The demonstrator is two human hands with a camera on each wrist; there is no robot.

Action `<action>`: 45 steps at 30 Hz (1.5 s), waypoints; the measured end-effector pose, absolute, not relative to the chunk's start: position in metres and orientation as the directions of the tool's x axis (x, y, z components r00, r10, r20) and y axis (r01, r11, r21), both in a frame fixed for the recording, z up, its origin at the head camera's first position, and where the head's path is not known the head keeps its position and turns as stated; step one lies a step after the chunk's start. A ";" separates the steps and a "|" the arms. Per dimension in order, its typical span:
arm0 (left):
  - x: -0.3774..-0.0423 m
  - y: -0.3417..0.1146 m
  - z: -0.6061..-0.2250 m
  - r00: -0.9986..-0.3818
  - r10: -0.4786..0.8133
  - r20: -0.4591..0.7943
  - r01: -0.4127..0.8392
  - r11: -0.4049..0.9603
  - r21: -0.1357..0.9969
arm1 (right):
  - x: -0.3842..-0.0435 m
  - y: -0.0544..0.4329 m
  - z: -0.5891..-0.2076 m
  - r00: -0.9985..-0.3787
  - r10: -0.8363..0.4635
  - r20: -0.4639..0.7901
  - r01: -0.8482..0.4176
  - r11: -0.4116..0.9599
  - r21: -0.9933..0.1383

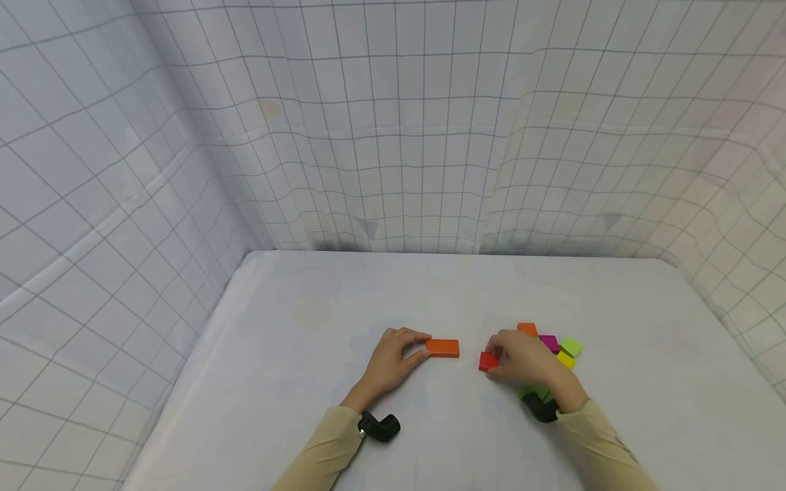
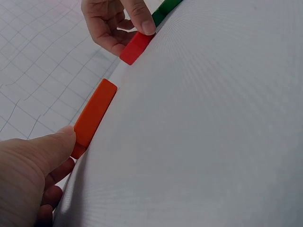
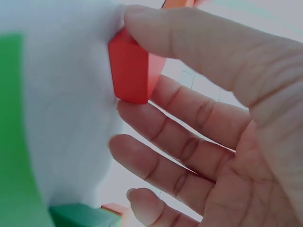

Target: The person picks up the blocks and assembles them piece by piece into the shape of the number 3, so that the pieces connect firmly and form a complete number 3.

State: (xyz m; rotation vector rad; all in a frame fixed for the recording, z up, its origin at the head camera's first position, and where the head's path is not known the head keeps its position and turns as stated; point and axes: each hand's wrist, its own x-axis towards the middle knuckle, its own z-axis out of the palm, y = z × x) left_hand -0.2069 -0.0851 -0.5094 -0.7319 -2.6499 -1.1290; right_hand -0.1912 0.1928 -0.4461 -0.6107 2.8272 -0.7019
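Observation:
An orange rectangular block (image 1: pixel 443 348) lies on the white table, and my left hand (image 1: pixel 393 358) pinches its left end between thumb and fingers. In the left wrist view the thumb presses the near end of the orange block (image 2: pixel 94 113). To its right, a red block (image 1: pixel 487 362) is pinched by my right hand (image 1: pixel 528 358), thumb on one side and fingers on the other. The right wrist view shows the red block (image 3: pixel 130 68) low over the white surface. A gap separates the red block from the orange one.
Around and behind my right hand lie several loose blocks: an orange one (image 1: pixel 527 329), a purple one (image 1: pixel 549 343), a lime one (image 1: pixel 571 346), a yellow one (image 1: pixel 566 360) and green ones (image 1: pixel 533 391). White gridded curtains (image 1: pixel 393 136) stand behind and beside the table (image 1: pixel 307 300).

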 end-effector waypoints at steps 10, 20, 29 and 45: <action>-0.207 -0.086 -0.511 -0.866 0.369 0.337 0.499 0.589 0.636 | -0.206 0.179 -0.446 -0.904 -0.420 -0.080 -0.347 0.831 -0.435; -0.206 -0.086 -0.511 -0.854 0.378 0.357 0.519 0.587 0.621 | -0.212 0.169 -0.448 -0.904 -0.423 -0.060 -0.358 0.826 -0.436; -0.206 -0.086 -0.510 -0.859 0.377 0.346 0.511 0.586 0.629 | -0.212 0.164 -0.448 -0.906 -0.421 -0.047 -0.360 0.824 -0.438; -0.205 -0.085 -0.508 -0.858 0.372 0.354 0.512 0.586 0.627 | -0.213 0.159 -0.447 -0.902 -0.431 -0.032 -0.375 0.819 -0.435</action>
